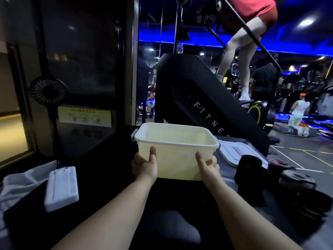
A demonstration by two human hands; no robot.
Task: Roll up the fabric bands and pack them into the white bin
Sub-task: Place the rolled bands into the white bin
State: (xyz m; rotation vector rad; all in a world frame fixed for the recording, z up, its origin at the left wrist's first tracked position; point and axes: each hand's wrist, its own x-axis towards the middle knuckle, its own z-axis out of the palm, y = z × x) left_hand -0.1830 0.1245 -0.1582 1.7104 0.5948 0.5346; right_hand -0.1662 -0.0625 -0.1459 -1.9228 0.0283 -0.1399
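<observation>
Sits on the head, wide-angle, and faces forward and slightly down. Looks from close range, about arm's reach, onto the white bin (175, 159) at centre frame; takes in the stair machine (189, 91) and gym floor (297, 150) farther off, behind and right.

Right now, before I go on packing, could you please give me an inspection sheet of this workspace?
Surface: dark tabletop, dimly lit.
Job's things: cream-white rectangular plastic bin, no bands visible inside; heap of dark fabric bands to its right, not yet packed.
Clutter: white plastic lid behind the bands; flat white rectangular block and pale crumpled cloth on the left.
Grippers: left hand and right hand grip the bin's near corners, thumbs on its front wall.
Cables: nothing seen.
Surroundings: black pedestal fan at left; black stair-climbing machine behind, a person on it.
</observation>
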